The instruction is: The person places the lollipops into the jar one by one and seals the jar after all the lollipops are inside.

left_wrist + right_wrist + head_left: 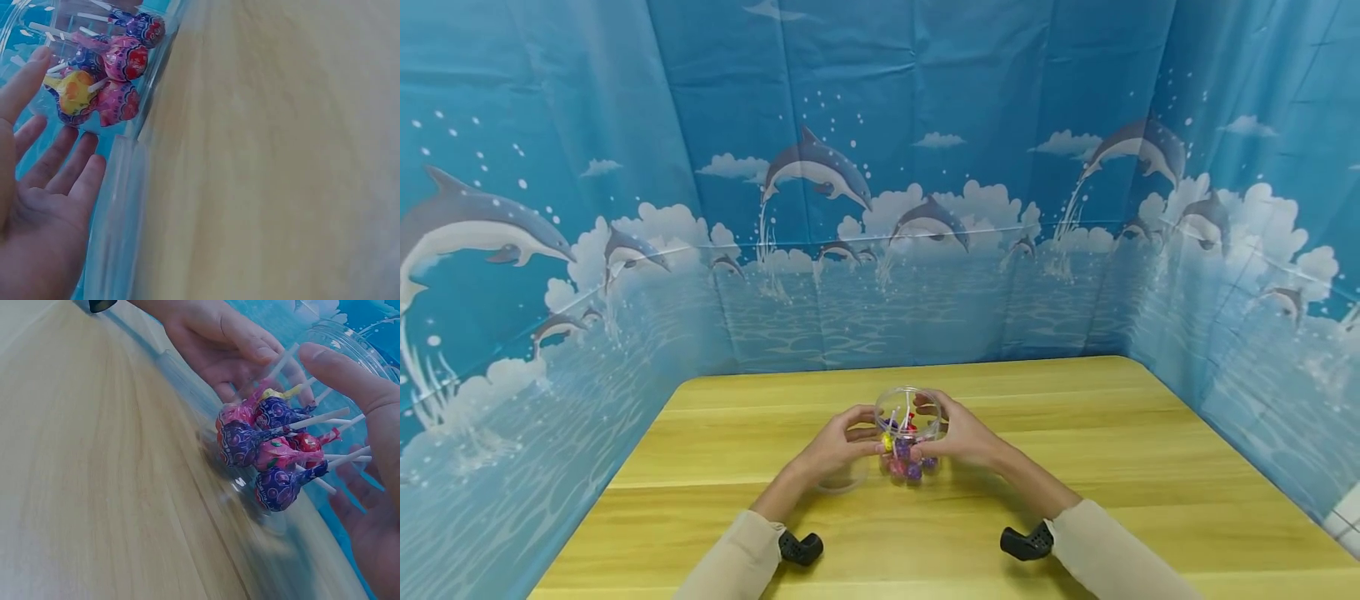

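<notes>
A clear plastic jar (pixel 908 423) without a lid on it stands upright on the table, holding several wrapped lollipops (pixel 275 447) with white sticks. Their wrappers are purple, pink, red and yellow. On the jar's right side my right hand (pixel 962 429) grips it, thumb in front and fingers behind. My left hand (pixel 842 440) is at the left side, its fingers extended and only loosely bent; thumb and fingertips reach the jar wall or lie very close. A clear round lid (pixel 842 486) lies flat on the table beneath the left hand.
The yellow wood-grain table (pixel 700 500) has rounded far corners. A blue curtain (pixel 865 317) printed with dolphins and clouds hangs behind it and along both sides. A black wrist device (pixel 801 548) sits at each sleeve cuff.
</notes>
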Demonstrator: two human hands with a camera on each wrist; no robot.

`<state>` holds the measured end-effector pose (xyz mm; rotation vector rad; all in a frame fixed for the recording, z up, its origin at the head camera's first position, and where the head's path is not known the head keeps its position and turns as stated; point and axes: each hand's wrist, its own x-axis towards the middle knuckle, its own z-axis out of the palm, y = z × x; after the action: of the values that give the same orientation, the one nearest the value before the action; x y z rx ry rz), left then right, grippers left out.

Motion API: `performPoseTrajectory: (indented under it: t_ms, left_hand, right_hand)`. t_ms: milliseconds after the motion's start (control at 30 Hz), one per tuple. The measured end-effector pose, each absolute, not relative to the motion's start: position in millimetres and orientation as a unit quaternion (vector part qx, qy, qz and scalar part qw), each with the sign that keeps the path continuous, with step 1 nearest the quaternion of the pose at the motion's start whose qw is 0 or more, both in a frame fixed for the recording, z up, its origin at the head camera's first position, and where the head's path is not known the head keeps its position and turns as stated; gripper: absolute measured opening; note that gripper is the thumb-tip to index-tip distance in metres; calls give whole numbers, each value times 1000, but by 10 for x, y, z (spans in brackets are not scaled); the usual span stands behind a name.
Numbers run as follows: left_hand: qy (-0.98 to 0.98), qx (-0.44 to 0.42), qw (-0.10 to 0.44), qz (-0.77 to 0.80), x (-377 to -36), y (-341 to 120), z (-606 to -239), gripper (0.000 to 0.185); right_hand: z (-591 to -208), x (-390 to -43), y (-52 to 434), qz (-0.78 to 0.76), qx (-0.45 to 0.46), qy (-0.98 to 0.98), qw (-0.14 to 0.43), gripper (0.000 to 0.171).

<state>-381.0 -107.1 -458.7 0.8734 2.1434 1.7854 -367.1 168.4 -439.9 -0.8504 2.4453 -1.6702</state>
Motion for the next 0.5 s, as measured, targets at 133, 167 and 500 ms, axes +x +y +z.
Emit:
performPoseTrajectory:
  t_ms: [133, 167, 500]
  left_hand:
    - [738, 305, 104, 594, -3807, -1134, -4507, 59]
    - [739, 307, 100, 591, -3808, -1161, -4485, 59]
    - [756, 281, 54, 589, -3802, -1643, -4402, 71]
  right_hand:
    - [-4408, -3689, 1680, -531, -278, 800, 25, 91]
    - [-4407, -3691, 1681, -529, -279, 801, 23, 91]
    - [-4331, -3667, 1696, -510, -287, 810, 22, 89]
